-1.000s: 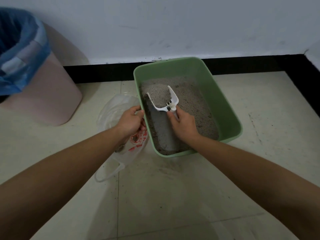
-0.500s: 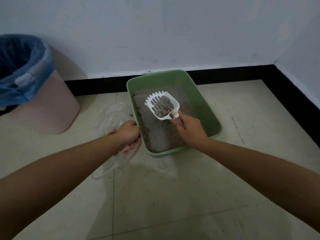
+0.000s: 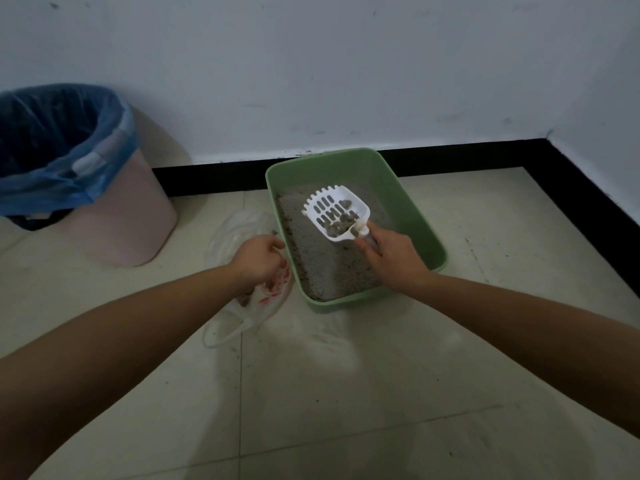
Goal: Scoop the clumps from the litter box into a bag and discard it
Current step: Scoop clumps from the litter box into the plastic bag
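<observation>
The scoop (image 3: 334, 216) has been lifted out of the litter, where it was dug in edgewise a second ago, and is now held flat above the litter box (image 3: 346, 168). The loose grains have been sifted away through the slots, and only dark clumps (image 3: 341, 224) are left, gathered toward the handle end. This load is judged ready to be carried across to the bag (image 3: 242, 226), which lies on the floor just beside the box's left wall with a few clumps already inside.

The right hand (image 3: 393, 259) is stretched forward over the box, its fingers clamped round the scoop's handle. The left hand (image 3: 258, 259) is kept at the bag's mouth, fingers curled on the plastic edge — the opening is held up for the tip. The lined bin (image 3: 114, 209) stands well apart to the left.
</observation>
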